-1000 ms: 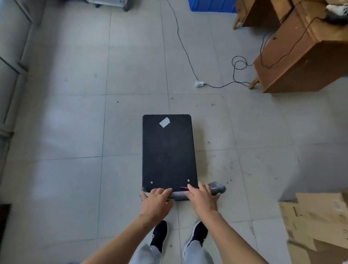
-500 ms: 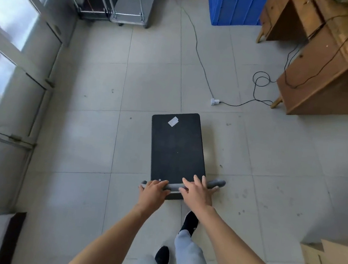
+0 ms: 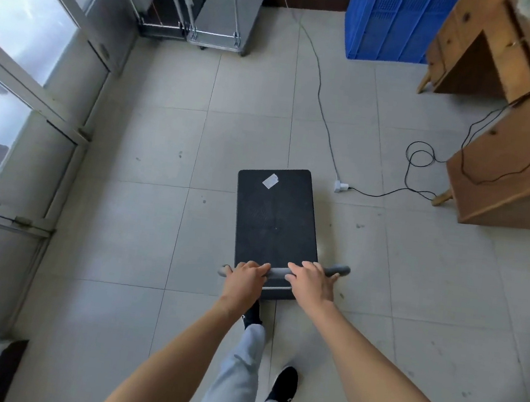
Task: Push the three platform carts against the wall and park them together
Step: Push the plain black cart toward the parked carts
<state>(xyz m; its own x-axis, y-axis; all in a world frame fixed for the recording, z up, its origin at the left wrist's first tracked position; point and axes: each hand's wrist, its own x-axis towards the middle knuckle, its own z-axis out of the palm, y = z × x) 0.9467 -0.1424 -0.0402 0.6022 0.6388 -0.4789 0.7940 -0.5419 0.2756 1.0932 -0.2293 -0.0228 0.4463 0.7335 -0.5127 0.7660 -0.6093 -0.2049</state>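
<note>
**Head view: 1 black cart in hand, 2 carts parked at far wall**

Item 1: black platform cart (image 3: 276,222), flat deck with a white label (image 3: 270,181) near its far edge, stood mid-floor on the grey tiled floor (image 3: 142,220), well apart from the far wall. Its grey handle bar (image 3: 282,271) ran across the near end.

Item 2: left hand (image 3: 243,281), fingers curled closed over the bar's left part.

Item 3: right hand (image 3: 312,284), fingers wrapped down on the bar's right part.

Item 4: 2 parked carts against the far wall, side by side and touching: a silver-decked cart (image 3: 226,21) and a darker cart (image 3: 166,8) to its left, handles upright.

Item 5: blue crate (image 3: 393,23) at the far wall, right of the carts.

Item 6: wooden desk (image 3: 510,156) at right, with black cable (image 3: 420,159) looped on the floor to a white plug (image 3: 341,186) just beside the black cart's far right corner.

Item 7: glazed doors (image 3: 23,74) along the left.
</note>
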